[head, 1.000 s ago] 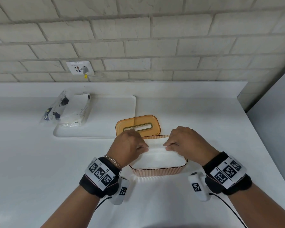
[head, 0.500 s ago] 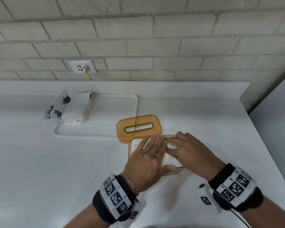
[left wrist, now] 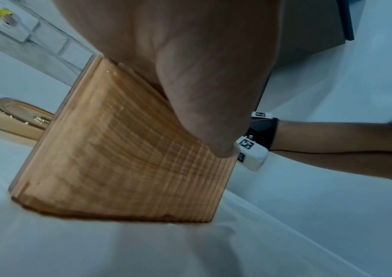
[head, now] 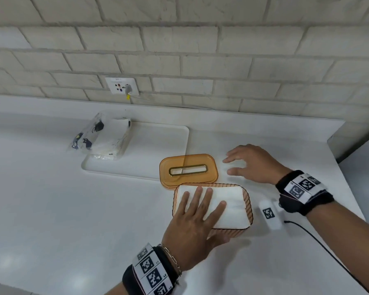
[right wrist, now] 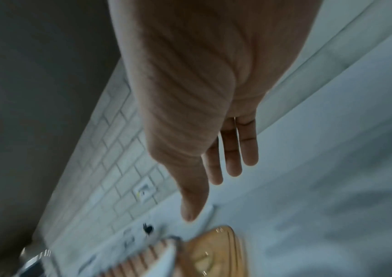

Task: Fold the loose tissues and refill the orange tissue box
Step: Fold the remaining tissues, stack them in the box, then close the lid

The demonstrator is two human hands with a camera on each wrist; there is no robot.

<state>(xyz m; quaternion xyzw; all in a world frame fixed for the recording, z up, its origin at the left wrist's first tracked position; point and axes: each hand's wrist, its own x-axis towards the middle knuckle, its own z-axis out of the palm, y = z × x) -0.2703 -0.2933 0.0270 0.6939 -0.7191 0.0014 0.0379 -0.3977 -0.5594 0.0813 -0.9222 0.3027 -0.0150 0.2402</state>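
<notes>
Fingers (head: 197,196) of left hand (head: 192,224): straight, slightly spread, laid flat on tissues; nothing gripped. Fingers of right hand (head: 251,165): loosely extended, holding nothing, hovering just right of lid.

Counter (head: 41,209): white, bearing box and all else listed.

Tray (head: 158,143): white, behind and left of box; far right corner overlapped by lid.

Packet (head: 100,139): clear printed wrapper with white tissues inside, well left of box, at tray's left edge.

Tissue box (head: 248,206): orange, ribbed, open-topped, directly under left palm. Wrist view shows thumb (left wrist: 204,112) down over near wall (left wrist: 123,153).

Tissues (head: 228,207): white folded stack, inside box, filling it to rim.

Lid (head: 189,170): orange with gold-rimmed slot, lying flat just behind box, touching or nearly touching its far rim; not yet fitted.

Change noted: half a second back, both hands together over stack; a second back, both pinching tissue at box's far rim. Now left hand alone pressing, right hand withdrawn to right of lid.

Reading: stack seated and being flattened; filling judged about done. Likely next: lid picked up by right hand, set on box. Risk: top sheet springing up once left palm lifts.
</notes>
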